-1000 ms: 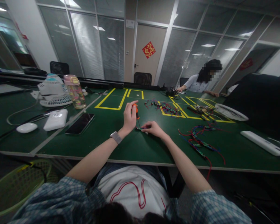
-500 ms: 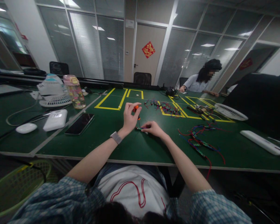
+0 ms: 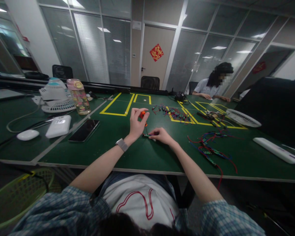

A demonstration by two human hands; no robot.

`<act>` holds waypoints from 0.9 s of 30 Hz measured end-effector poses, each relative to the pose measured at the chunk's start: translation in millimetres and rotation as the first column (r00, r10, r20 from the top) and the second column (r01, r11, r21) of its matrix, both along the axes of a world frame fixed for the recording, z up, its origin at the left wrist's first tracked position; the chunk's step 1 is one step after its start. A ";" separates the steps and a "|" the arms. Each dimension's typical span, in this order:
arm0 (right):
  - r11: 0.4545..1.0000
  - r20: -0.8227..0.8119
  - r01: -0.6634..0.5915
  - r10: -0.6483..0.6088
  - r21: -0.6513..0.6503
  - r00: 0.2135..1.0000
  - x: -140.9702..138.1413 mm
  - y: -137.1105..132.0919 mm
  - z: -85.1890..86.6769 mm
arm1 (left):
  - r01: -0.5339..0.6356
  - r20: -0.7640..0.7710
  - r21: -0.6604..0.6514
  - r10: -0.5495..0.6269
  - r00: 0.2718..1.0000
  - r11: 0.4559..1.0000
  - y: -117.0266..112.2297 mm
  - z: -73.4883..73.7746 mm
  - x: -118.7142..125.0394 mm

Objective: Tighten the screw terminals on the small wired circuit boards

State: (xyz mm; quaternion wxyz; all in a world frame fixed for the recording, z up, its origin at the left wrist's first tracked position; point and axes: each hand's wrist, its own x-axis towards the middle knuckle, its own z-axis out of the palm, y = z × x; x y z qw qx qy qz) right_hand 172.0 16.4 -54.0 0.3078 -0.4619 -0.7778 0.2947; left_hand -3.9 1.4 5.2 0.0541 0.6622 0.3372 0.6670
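My left hand is closed on the orange handle of a small screwdriver, held upright with its tip down on a small green circuit board. My right hand presses that board onto the green table with pinched fingers. A watch sits on my left wrist.
A heap of boards with red and blue wires lies to the right, another pile farther back. A black phone, white power bank, mouse, fan and bottle stand left. Another person sits at the far right.
My left fingers have shifted around the screwdriver handle, the index finger curling from straight up to over its top. The right hand stays on the board.
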 end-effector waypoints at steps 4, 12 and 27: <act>1.000 0.004 0.003 -0.003 0.007 1.000 -0.4 0.1 -0.1 | 0.015 0.013 -0.001 -0.014 1.000 1.000 2.2 -0.5 0.3; 1.000 -0.027 -0.015 0.015 -0.022 1.000 0.1 0.0 -1.4 | 0.102 0.082 -0.025 -0.099 0.992 0.994 7.8 -5.4 0.2; 1.000 -0.016 -0.003 0.003 -0.024 1.000 -0.3 -1.3 0.1 | -0.022 -0.007 -0.004 0.022 1.000 1.000 1.2 0.2 0.4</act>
